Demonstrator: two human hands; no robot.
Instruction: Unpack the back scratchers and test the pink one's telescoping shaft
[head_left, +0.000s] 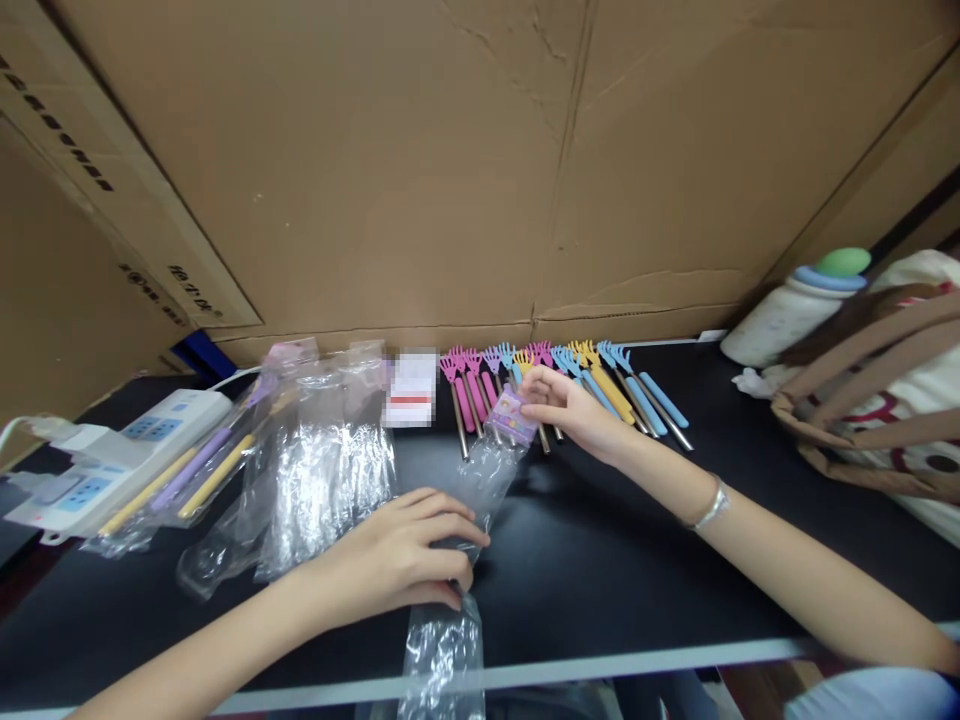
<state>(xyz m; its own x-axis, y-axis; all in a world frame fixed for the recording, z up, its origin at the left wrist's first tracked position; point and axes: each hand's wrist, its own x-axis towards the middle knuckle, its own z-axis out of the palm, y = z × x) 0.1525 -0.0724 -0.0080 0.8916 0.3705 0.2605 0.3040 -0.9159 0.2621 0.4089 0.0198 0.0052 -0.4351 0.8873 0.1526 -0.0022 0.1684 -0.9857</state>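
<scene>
My left hand grips the lower part of a long clear plastic bag over the black table, fingers curled round it. My right hand reaches forward and pinches the bag's purple header card at its top end. Just behind that hand lies a row of hand-shaped back scratchers in pink, blue and yellow with metal shafts. A silver bracelet sits on my right wrist.
A pile of empty clear bags lies at left, beside packed scratchers and a white power strip. A white card pack sits mid-table. Cardboard walls stand behind. A bottle and a tote bag are at right.
</scene>
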